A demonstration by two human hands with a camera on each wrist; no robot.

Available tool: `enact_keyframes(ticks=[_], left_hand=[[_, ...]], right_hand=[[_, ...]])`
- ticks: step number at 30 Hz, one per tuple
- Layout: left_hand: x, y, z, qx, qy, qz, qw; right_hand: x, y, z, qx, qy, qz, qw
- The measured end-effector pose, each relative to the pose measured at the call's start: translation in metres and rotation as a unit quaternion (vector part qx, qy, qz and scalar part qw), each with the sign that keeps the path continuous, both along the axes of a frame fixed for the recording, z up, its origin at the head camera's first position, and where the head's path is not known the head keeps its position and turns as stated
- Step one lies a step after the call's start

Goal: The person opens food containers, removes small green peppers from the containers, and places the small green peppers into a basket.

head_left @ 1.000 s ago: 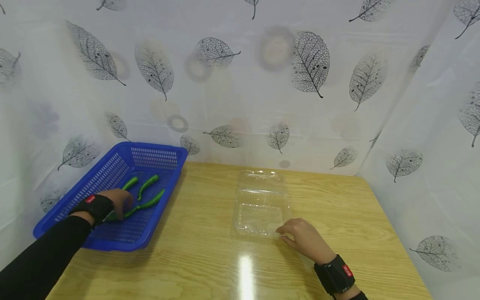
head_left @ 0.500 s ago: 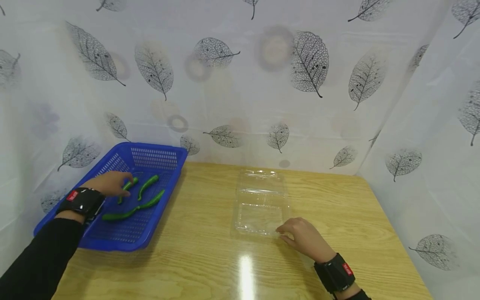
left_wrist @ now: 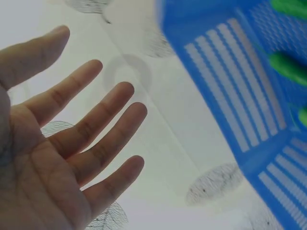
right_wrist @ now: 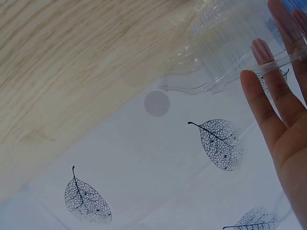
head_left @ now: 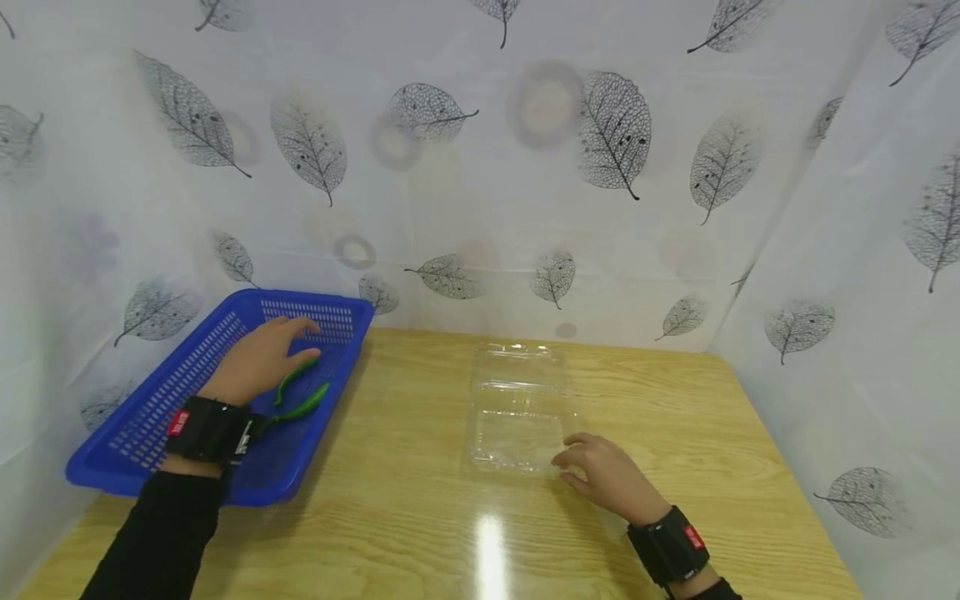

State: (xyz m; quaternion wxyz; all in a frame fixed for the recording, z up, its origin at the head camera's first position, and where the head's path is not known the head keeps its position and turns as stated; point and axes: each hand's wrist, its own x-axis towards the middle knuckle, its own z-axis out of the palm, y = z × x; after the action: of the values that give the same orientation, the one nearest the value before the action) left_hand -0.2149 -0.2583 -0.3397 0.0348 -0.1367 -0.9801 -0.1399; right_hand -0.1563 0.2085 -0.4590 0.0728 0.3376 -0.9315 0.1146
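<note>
My left hand (head_left: 258, 360) hovers over the blue plastic basket (head_left: 318, 421) at the left of the table. Its fingers (left_wrist: 108, 148) are spread and hold nothing in the left wrist view. Green chili peppers (head_left: 306, 403) lie on the basket floor, partly hidden by the hand and wrist; several green pieces (left_wrist: 288, 67) show at the upper right of the left wrist view. My right hand (head_left: 611, 477) touches the near right corner of a clear plastic clamshell box (head_left: 517, 429), which lies open on the table. In the right wrist view its fingers (right_wrist: 268, 96) extend along the box's rim.
The wooden table (head_left: 405, 517) ends at a white leaf-printed curtain (head_left: 480, 192) behind and to the sides. Both wrists carry black straps (head_left: 667, 546) with a red label.
My left hand has risen from low in the basket and moved toward its far side, its fingers spreading. My right hand stays at the box corner, one finger now lifted slightly apart.
</note>
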Motion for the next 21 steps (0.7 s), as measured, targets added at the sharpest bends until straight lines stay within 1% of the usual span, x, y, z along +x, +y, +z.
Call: enact_keyframes(ticks=[4,8,12,14,17,19,21], left_hand=[[0.003,0.018,0.001,0.019,0.023,-0.001,0.9996],[0.002,0.036,-0.003,0.037,0.038,-0.011,0.9985],[-0.001,0.056,-0.007,0.049,0.069,-0.023,0.9962],[-0.003,0.067,-0.010,0.059,0.092,-0.030,0.9935],[-0.006,0.085,-0.014,0.088,0.124,-0.040,0.9876],[-0.008,0.097,-0.018,0.108,0.134,-0.045,0.9840],[-0.009,0.108,-0.022,0.124,0.137,-0.045,0.9818]], right_hand=[[-0.002,0.000,0.000,0.001,-0.004,0.003,1.0000],[-0.003,0.001,-0.001,0.004,-0.008,0.003,1.0000],[-0.004,0.001,-0.001,0.006,-0.005,0.003,1.0000],[-0.004,0.002,-0.001,0.007,-0.004,0.003,1.0000],[-0.003,0.002,-0.002,0.006,-0.007,0.000,1.0000],[-0.003,0.003,-0.002,0.004,-0.007,-0.001,1.0000],[-0.003,0.002,-0.002,0.000,-0.002,-0.003,1.0000]])
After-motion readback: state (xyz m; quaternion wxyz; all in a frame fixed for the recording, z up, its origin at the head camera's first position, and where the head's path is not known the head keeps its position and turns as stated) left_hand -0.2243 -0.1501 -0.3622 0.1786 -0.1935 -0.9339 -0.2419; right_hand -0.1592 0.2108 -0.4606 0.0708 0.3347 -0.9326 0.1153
